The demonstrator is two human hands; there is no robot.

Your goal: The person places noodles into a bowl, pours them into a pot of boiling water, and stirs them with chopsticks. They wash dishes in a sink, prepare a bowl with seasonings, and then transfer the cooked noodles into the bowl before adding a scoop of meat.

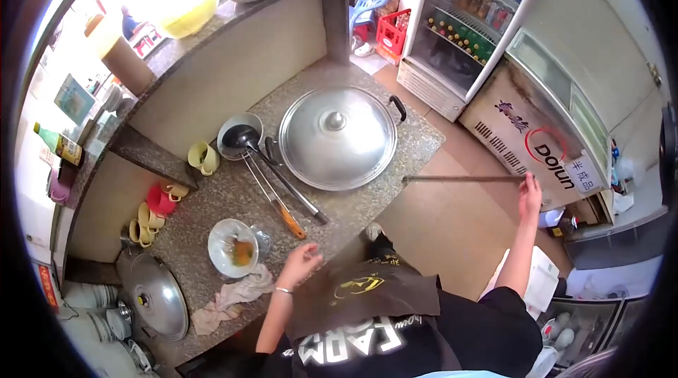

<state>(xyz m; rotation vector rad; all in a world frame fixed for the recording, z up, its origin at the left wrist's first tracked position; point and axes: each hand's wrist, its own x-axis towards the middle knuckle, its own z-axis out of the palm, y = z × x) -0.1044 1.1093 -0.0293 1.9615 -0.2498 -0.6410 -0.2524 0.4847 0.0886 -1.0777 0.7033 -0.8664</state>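
Note:
My right hand (530, 196) is closed round the end of a long, thin, dark stick (459, 179), held level to the left over the floor by the counter corner. My left hand (300, 263) hovers at the counter's front edge with fingers loosely bent and nothing visible in it. Closest to it is the orange handle of a strainer (291, 221). A black ladle (241, 138) rests with the strainer in a white bowl (227, 122). Beside them stands a wide pan with a domed steel lid (337, 139) and dark side handles.
A white bowl (220, 245) with brownish-yellow remains, a crumpled cloth (229, 304) and another steel lid (154, 297) lie on the speckled counter (367, 201). Mugs (203, 157) line its back. Beyond the floor stand a drinks fridge (470, 21) and a chest freezer (515, 123).

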